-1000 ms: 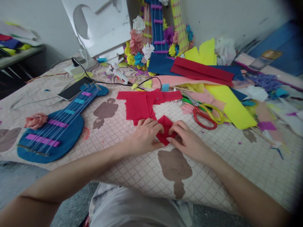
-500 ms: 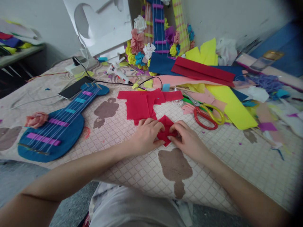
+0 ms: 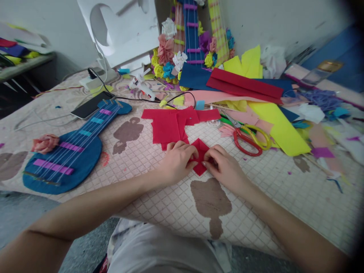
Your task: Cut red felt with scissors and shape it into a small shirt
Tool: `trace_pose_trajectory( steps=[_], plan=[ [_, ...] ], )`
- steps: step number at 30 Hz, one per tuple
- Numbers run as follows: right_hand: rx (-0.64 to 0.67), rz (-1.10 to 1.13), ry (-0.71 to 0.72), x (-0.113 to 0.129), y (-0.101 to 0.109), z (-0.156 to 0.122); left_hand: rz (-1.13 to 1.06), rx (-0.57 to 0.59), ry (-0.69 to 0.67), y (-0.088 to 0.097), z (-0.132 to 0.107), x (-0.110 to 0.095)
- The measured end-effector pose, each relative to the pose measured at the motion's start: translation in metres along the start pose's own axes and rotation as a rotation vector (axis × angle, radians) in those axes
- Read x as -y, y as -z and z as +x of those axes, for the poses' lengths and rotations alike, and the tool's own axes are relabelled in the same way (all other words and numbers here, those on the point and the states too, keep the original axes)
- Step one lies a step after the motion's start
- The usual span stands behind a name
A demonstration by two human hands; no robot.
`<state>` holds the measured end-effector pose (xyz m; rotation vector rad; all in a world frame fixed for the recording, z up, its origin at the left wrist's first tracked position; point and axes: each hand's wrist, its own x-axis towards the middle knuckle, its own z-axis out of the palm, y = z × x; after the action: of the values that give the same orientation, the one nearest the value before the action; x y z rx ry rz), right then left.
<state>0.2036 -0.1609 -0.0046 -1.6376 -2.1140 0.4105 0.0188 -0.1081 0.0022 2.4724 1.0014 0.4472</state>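
A small red paper square (image 3: 200,145), turned with one corner toward me, lies on the tabletop with its side corners folded inward. My left hand (image 3: 179,161) pinches its left side between thumb and fingers. On the opposite side, my right hand (image 3: 224,165) grips the right corner the same way. The fingertips hide both side corners of the paper. Just beyond my left hand sits a loose pile of red paper pieces (image 3: 166,128). Right of the pile, scissors (image 3: 247,142) with red and yellow handles rest beside pink scraps.
At left lies a blue paper guitar (image 3: 68,159) with a pink paper rose (image 3: 45,143) on it. Behind are a black phone (image 3: 90,105), a glue gun (image 3: 143,89) with its cord, and a dark red strip (image 3: 244,85). Yellow paper (image 3: 284,131) and scraps cover the right side.
Both hands stay on the red paper square, with only a very slight shift of the fingers. The whole view has moved a few pixels.
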Motion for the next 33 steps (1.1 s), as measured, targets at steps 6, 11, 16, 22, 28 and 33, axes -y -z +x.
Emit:
trace_pose_trajectory(
  steps=[6,11,16,22,28,33],
  plan=[
    [0.009,0.003,-0.006,0.0012,0.0003,0.0,-0.028,-0.019,0.021,-0.0006,0.0008,-0.003],
    [-0.005,0.004,-0.009,0.0012,0.0,-0.0001,-0.034,-0.025,0.026,-0.0014,0.0006,-0.0026],
    [-0.008,0.004,-0.006,0.0002,-0.0008,-0.0006,-0.008,-0.034,0.016,-0.0026,-0.0002,-0.0019],
    [-0.017,-0.001,0.014,-0.0014,-0.0035,-0.002,0.019,-0.028,-0.012,-0.0012,-0.0009,-0.0035],
    [0.014,-0.022,0.005,-0.0002,-0.0024,-0.0026,0.063,-0.016,-0.03,-0.0014,-0.001,-0.0029],
    [0.055,0.027,0.03,0.0016,0.0039,-0.0033,0.094,0.012,-0.045,0.0001,-0.0025,-0.003]
  ],
)
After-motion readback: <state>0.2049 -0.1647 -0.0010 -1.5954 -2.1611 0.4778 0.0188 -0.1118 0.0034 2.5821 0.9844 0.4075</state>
